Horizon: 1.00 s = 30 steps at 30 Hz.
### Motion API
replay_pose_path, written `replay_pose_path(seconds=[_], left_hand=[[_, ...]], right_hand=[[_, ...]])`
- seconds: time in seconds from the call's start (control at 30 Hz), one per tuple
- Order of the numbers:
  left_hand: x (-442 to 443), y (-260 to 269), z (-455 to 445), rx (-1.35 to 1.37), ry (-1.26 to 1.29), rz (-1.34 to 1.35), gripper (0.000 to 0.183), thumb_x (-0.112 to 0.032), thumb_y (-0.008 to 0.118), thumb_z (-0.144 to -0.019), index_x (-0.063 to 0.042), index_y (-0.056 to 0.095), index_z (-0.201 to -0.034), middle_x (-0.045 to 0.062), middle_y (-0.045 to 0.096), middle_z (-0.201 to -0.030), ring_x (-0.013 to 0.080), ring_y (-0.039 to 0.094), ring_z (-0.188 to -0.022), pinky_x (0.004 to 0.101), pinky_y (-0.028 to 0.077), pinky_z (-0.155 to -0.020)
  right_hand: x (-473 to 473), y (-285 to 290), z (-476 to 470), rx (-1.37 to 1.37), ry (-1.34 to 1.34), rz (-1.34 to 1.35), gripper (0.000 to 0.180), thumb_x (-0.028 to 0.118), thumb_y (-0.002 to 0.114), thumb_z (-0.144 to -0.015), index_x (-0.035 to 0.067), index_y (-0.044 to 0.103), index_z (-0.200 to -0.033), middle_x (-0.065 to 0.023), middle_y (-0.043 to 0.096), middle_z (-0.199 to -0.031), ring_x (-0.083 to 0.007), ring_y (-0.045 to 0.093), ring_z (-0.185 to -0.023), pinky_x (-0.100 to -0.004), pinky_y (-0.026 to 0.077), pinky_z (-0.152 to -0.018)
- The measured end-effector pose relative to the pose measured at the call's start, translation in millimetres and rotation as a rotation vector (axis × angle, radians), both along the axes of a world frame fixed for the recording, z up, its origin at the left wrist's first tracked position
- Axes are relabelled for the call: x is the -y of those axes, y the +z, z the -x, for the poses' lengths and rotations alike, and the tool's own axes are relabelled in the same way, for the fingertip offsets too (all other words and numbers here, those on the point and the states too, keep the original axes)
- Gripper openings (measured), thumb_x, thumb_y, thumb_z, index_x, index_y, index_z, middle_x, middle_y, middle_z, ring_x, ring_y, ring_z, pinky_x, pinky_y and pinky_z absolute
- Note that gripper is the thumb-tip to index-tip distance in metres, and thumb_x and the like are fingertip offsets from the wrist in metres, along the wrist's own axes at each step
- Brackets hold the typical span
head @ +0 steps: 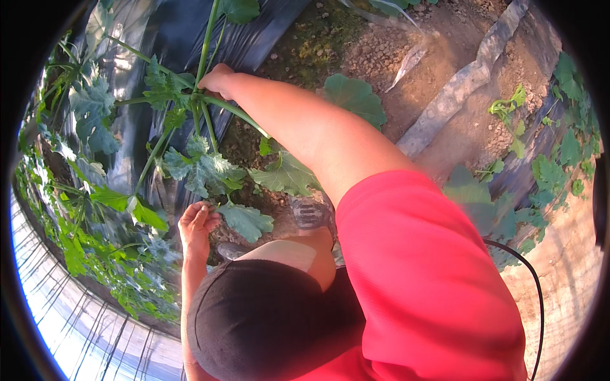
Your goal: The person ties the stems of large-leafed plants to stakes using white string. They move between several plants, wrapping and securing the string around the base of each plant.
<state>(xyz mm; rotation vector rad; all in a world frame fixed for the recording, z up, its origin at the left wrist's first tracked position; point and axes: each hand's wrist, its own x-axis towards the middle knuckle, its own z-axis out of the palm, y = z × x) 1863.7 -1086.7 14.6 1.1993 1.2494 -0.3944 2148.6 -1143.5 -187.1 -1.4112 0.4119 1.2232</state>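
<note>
My right hand (217, 82) reaches across to the crown of a squash-like plant and touches its thick green stem (205, 52) where several leaf stalks meet; its fingertips are partly hidden there. Lower down, my left hand (198, 223) is raised with curled fingers, thumb and fingertips close together beside a lobed green leaf (247, 221). Whether anything thin is between them cannot be made out. A silvery-green jagged leaf (205, 170) hangs between the two hands. Dark plastic mulch film (176, 28) lies under the plant.
More leafy plants (90, 247) grow at the left. My bent knee in black cloth (267, 314) and a shoe (312, 212) are below. A grey flattened strip (452, 95) lies on brown soil (405, 62). A black cable (536, 281) curves at the right.
</note>
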Motion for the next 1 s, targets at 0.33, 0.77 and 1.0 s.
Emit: replay_pose_path(seconds=[0.33,0.77,1.0], left_hand=[[6.2,-13.3,-10.9,-0.048,-0.029,-0.041,0.011,-0.009,0.059,-0.091,-0.001,0.062,-0.097,0.007,0.065,-0.088,0.0136,0.064,-0.072,0.0241,0.053,-0.062],[21.4,-19.1,-25.8,-0.048,-0.151,0.208,0.020,-0.005,0.056,-0.091,0.001,0.062,-0.108,0.007,0.065,-0.087,0.0132,0.063,-0.073,0.0251,0.054,-0.066],[69.7,-36.0,-73.3,0.022,-0.130,0.206,0.029,-0.003,0.053,-0.089,-0.001,0.042,-0.115,0.011,0.063,-0.087,0.0149,0.060,-0.070,0.0263,0.051,-0.062]], right_hand=[[-24.6,-7.3,-0.1,0.127,0.049,0.231,0.028,-0.005,0.072,-0.066,-0.005,0.068,-0.094,-0.0163,0.069,-0.092,-0.0235,0.069,-0.077,-0.0341,0.055,-0.058],[-4.6,10.3,-18.8,0.534,0.534,0.360,0.032,0.017,0.066,-0.079,0.003,0.066,-0.108,-0.0194,0.063,-0.114,-0.0311,0.061,-0.107,-0.0375,0.051,-0.088],[38.6,91.5,-63.7,0.666,1.017,0.349,0.022,0.011,0.055,-0.079,0.000,0.066,-0.095,-0.0150,0.065,-0.072,-0.0231,0.063,-0.059,-0.0332,0.053,-0.051]])
